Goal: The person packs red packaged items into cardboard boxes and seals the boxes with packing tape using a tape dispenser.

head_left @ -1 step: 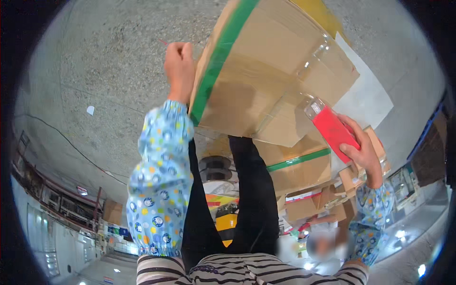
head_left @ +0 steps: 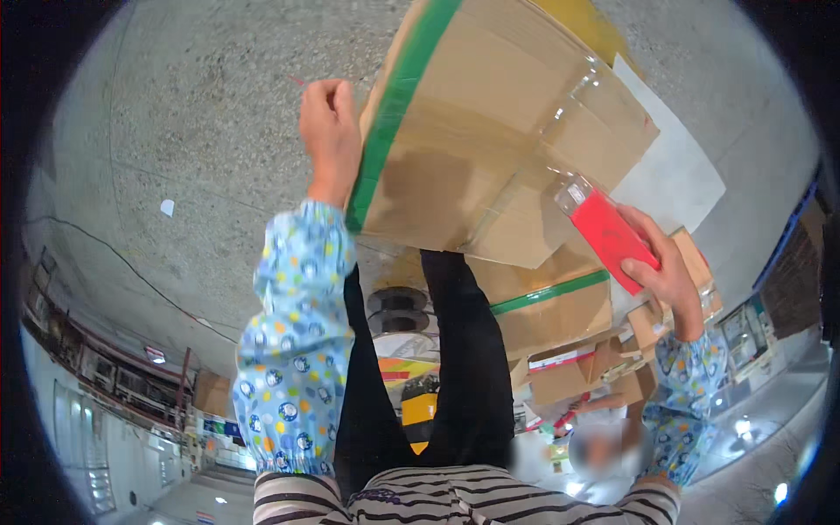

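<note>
Head view. State of work: the large cardboard carton (head_left: 499,96) fills the upper middle, and 1 green tape band (head_left: 394,114) runs along its left edge; I count that strip as laid. A glossy clear strip (head_left: 558,114) shows on the cardboard further right, near a seam. Not done: the red package (head_left: 610,241) is up in my grasp, over the carton's lower right side, and not set down. How much remains beyond that I cannot tell from here.

Hands: my right hand (head_left: 662,262) wraps the lower end of the red package, thumb across the near face and fingers behind the far edge. The package tilts up to the left, with its clear end (head_left: 573,194) pointing away from my palm.

My left hand (head_left: 331,131) has its fingers curled in, like a loose fist, just beside the taped edge; whether it touches the cardboard I cannot tell. A thin red sliver (head_left: 298,80) shows by the fingertips, too blurred to say if I pinch it.

Surroundings: a white sheet (head_left: 674,166) sticks out on the carton's right. Below, a second cardboard piece (head_left: 560,328) carries green tape too. Dark spools (head_left: 398,309) sit between my legs, and a paper scrap (head_left: 167,207) lies on the floor (head_left: 219,131) at left.
</note>
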`<control>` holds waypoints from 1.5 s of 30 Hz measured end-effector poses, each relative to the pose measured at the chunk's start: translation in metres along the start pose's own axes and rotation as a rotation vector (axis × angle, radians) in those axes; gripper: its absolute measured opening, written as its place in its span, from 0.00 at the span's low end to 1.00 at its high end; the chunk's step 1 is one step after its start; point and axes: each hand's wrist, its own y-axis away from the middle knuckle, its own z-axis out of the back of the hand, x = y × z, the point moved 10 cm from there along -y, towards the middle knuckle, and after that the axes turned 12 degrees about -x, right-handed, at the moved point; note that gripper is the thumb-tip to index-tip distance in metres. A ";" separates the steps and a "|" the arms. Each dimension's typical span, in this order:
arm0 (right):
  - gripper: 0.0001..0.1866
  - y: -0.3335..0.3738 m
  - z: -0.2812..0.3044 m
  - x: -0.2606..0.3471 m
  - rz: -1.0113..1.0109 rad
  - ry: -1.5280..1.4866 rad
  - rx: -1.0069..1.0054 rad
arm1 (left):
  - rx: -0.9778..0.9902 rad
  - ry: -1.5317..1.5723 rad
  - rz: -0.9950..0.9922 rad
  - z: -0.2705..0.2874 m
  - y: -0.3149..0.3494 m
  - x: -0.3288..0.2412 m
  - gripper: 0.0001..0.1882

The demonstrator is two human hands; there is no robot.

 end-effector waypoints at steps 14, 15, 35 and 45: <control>0.37 -0.009 -0.004 -0.040 0.226 -0.074 0.076 | 0.401 -0.378 -1.006 -0.070 0.130 -0.101 0.27; 0.37 -0.008 -0.001 -0.048 0.218 -0.067 0.077 | 0.388 -0.394 -0.995 -0.068 0.128 -0.100 0.28; 0.33 -0.010 0.044 -0.205 0.084 -0.049 -0.093 | 0.533 -0.781 -1.173 -0.075 0.122 -0.063 0.45; 0.28 -0.074 -0.014 -0.172 0.223 0.161 -0.350 | 0.884 -0.321 -1.551 -0.159 0.275 -0.176 0.28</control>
